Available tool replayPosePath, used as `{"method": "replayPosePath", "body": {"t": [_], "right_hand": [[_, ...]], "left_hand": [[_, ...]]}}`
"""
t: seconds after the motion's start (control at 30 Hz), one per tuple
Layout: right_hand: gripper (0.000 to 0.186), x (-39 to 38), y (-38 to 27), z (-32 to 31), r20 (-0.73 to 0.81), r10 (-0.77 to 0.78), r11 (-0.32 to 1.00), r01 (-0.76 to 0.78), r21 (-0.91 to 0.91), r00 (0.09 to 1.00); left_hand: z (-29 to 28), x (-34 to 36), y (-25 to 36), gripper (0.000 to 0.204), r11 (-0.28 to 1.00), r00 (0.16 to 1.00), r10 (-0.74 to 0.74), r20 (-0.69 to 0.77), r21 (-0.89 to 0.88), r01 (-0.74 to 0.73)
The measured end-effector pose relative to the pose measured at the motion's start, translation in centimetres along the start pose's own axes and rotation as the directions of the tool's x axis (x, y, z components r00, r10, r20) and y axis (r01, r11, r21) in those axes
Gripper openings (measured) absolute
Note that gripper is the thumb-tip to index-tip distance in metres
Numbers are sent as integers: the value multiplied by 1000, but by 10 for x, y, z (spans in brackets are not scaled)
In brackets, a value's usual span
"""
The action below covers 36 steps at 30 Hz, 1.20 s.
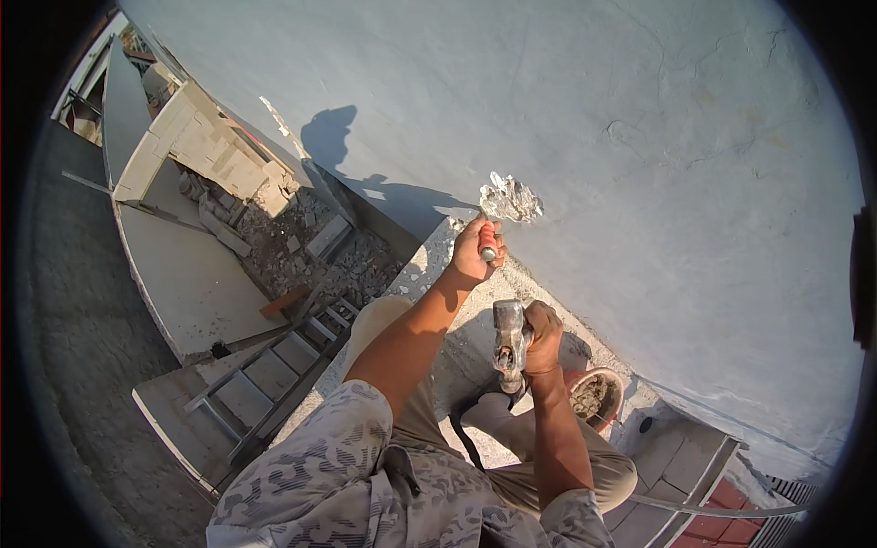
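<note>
My left hand [474,248] is closed around the red handle of a chisel [488,239]. The tool points up at a rough, chipped patch [512,198] in the grey wall [630,173]; whether its tip touches the patch I cannot tell. Lower and to the right, my right hand [543,336] grips a hammer [508,342] with a worn metal head. That head is apart from the chisel, and most of the hammer's handle is hidden by my fingers.
I am on a narrow pale ledge [429,274] along the wall. A reddish bucket [610,400] with grey mortar-like material stands by my right forearm. Down to the left are a metal ladder [274,374], rubble [301,228] and low walls. Red tiles [722,511] lie at lower right.
</note>
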State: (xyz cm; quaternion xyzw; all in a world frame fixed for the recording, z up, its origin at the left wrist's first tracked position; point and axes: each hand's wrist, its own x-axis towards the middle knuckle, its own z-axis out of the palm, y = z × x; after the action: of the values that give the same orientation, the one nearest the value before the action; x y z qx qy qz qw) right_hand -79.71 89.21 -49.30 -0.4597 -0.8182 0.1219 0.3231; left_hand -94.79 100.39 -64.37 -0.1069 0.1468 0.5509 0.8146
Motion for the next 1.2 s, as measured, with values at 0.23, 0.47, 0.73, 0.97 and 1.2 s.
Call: {"method": "replayPosePath", "body": {"t": [0.23,0.47,0.73,0.97,1.2], "right_hand": [[19,6,-45,-7,171,557,779,-583,231,812],[22,-10,19,15,269,454,880,-474,11,849],[23,-8,-49,-18,-8,300,933,-292,211,954],[18,-20,36,43,250,568,804,-593,33,784],[25,6,-55,-27,-11,346,930,-341,138,938]], "left_hand": [[-4,6,-2,37,1000,993,20,-119,18,-18],[17,0,-10,43,998,988,38,-151,47,-31],[1,0,3,42,999,992,-50,-119,1,50],[4,19,-16,35,989,987,77,-140,135,-58],[6,8,-7,48,996,981,44,-190,80,-29]]}}
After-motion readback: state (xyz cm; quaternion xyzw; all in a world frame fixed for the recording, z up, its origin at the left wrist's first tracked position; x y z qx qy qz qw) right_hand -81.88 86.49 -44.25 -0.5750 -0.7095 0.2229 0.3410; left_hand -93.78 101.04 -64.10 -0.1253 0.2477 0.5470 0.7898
